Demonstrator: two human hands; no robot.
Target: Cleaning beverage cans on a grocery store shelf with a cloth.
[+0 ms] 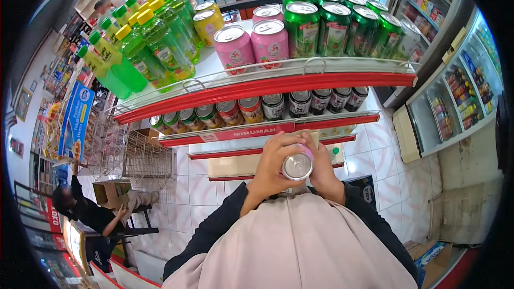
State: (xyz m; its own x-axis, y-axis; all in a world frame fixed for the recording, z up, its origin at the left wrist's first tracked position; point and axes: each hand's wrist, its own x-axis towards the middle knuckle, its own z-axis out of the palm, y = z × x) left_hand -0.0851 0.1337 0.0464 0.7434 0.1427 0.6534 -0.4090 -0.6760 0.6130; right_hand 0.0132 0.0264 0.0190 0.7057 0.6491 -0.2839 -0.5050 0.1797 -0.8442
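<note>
Close to my chest, my left hand (270,164) is wrapped around a pink drink can (298,166), its silver lid facing up at me. On the can's other side, my right hand (322,168) presses a pale beige piece (315,137) of what looks like cloth or paper against it. The fingers hide most of the can's side. Beyond my hands, the top shelf (265,84) carries upright pink cans (270,42), green cans (303,30), yellow cans (209,26) and green plastic bottles (162,50). Darker cans (300,103) line the shelf below.
Glass-door drink coolers (457,88) stand at right. To the left are a wire basket (146,158) and a hanging blue sign (76,120). A seated person (86,208) has a cardboard box (111,193) beside them. An open carton (433,261) lies at lower right.
</note>
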